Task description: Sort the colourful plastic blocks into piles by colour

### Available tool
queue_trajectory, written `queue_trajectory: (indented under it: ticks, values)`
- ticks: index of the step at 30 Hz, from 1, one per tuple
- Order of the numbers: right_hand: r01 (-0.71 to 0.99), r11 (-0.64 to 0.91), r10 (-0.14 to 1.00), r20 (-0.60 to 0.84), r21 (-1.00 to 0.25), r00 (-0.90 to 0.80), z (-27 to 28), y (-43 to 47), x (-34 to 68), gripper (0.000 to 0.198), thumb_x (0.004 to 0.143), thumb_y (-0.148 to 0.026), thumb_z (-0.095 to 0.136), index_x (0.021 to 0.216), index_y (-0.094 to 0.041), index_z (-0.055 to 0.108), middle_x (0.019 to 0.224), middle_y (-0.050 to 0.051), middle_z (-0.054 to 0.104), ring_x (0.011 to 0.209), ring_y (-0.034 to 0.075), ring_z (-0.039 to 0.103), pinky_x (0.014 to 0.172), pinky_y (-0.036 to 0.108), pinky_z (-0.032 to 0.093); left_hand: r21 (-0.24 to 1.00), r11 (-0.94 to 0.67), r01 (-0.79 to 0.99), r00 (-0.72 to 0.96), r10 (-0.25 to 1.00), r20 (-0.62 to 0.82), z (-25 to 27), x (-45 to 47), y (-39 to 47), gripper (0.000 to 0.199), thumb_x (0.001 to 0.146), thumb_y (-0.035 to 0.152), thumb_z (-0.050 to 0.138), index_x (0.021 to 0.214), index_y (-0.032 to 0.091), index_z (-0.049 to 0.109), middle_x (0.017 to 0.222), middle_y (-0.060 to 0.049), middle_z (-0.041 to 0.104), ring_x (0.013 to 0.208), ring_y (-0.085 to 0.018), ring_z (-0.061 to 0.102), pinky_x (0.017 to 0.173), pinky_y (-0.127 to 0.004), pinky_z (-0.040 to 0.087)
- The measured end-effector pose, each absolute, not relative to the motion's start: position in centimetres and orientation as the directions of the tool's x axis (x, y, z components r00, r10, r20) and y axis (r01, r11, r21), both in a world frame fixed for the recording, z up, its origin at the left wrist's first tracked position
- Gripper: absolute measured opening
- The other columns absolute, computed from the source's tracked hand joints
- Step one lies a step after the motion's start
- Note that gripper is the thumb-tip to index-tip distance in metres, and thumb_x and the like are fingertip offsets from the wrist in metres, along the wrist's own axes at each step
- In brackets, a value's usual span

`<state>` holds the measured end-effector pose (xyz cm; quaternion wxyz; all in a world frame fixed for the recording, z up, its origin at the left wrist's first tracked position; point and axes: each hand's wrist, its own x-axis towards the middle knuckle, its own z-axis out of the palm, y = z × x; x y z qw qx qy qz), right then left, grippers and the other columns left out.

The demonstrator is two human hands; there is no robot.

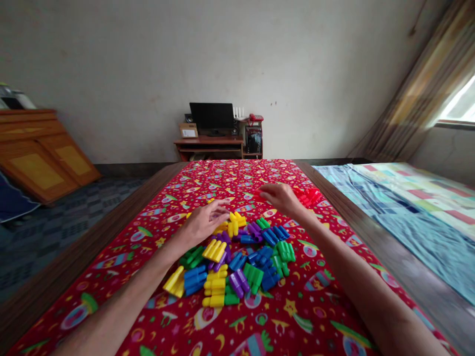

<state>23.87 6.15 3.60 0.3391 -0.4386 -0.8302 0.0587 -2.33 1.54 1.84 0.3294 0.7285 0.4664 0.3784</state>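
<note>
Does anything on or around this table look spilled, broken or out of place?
Nothing looks spilled or broken. The multicoloured plastic building blocks lie jumbled, with red blocks grouped apart near the tablecloth's right edge, but that isn't odd. One small blemish: dark marks on the wall, right of the monitor.

Multicol. blocks (237, 261) piled, reds (307, 197) sep.

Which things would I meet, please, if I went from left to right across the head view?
Wooden cabinet → left hand → yellow plastic pieces just right of its fingertips → right hand → pile of red plastic pieces → long curtain → bright window.
</note>
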Motion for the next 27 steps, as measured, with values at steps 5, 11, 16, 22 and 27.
queue_trajectory:
  ticks: [5, 11, 16, 22, 27]
  values:
    - [0.919, 0.151, 0.786, 0.608, -0.364, 0.112, 2.0, 10.5, 32.5, 0.028, 0.089, -0.03, 0.051, 0.102, -0.017, 0.072, 0.093, 0.011, 0.073, 0.085, 0.022, 0.064, 0.075, 0.03, 0.044, 0.667, -0.417, 0.617, 0.22, 0.905, 0.363, 1.4, -5.2, 3.4, 0.042, 0.079, 0.051, 0.053, 0.101, 0.018, 0.065, 0.104, -0.009, 0.073, 0.092, -0.024, 0.07, 0.084, -0.038, 0.057]
    - [0.929, -0.09, 0.834, 0.482, -0.36, 0.268, -0.4, 11.9, 36.8, 0.034, 0.09, -0.033, 0.048, 0.104, -0.015, 0.073, 0.115, 0.014, 0.068, 0.108, 0.03, 0.059, 0.088, 0.039, 0.046, 0.555, -0.401, 0.729, 0.195, 0.898, 0.394, 0.6, -6.9, 4.2, 0.038, 0.079, 0.044, 0.048, 0.098, 0.017, 0.066, 0.106, -0.011, 0.072, 0.092, -0.026, 0.07, 0.087, -0.04, 0.055]
    - [0.915, -0.155, 0.872, 0.383, -0.373, 0.304, -0.7, 12.1, 36.8, 0.038, 0.092, -0.03, 0.043, 0.108, -0.014, 0.073, 0.107, 0.016, 0.071, 0.105, 0.029, 0.063, 0.09, 0.039, 0.047, 0.458, -0.424, 0.781, 0.234, 0.88, 0.414, 0.4, -6.8, 4.3, 0.033, 0.082, 0.039, 0.045, 0.095, 0.019, 0.068, 0.104, -0.009, 0.073, 0.1, -0.025, 0.067, 0.095, -0.039, 0.05]
    - [0.967, 0.074, 0.933, 0.358, -0.244, 0.019, 0.6, 12.1, 36.9, 0.055, 0.085, -0.049, 0.056, 0.134, -0.022, 0.056, 0.133, 0.017, 0.057, 0.129, 0.035, 0.045, 0.101, 0.053, 0.04, 0.417, -0.444, 0.793, 0.269, 0.87, 0.414, 0.6, -6.8, 4.3, 0.03, 0.083, 0.036, 0.045, 0.094, 0.021, 0.068, 0.102, -0.007, 0.073, 0.099, -0.023, 0.066, 0.095, -0.037, 0.049]
    - [0.995, 0.038, 0.996, 0.085, -0.097, -0.03, 0.1, 12.0, 37.0, 0.089, 0.07, -0.066, 0.068, 0.146, -0.03, 0.039, 0.154, 0.021, 0.027, 0.141, 0.048, 0.016, 0.095, 0.071, 0.032, 0.411, -0.445, 0.796, 0.271, 0.868, 0.415, 0.5, -6.9, 4.3, 0.031, 0.083, 0.038, 0.045, 0.094, 0.02, 0.068, 0.103, -0.008, 0.072, 0.099, -0.024, 0.066, 0.096, -0.039, 0.049]
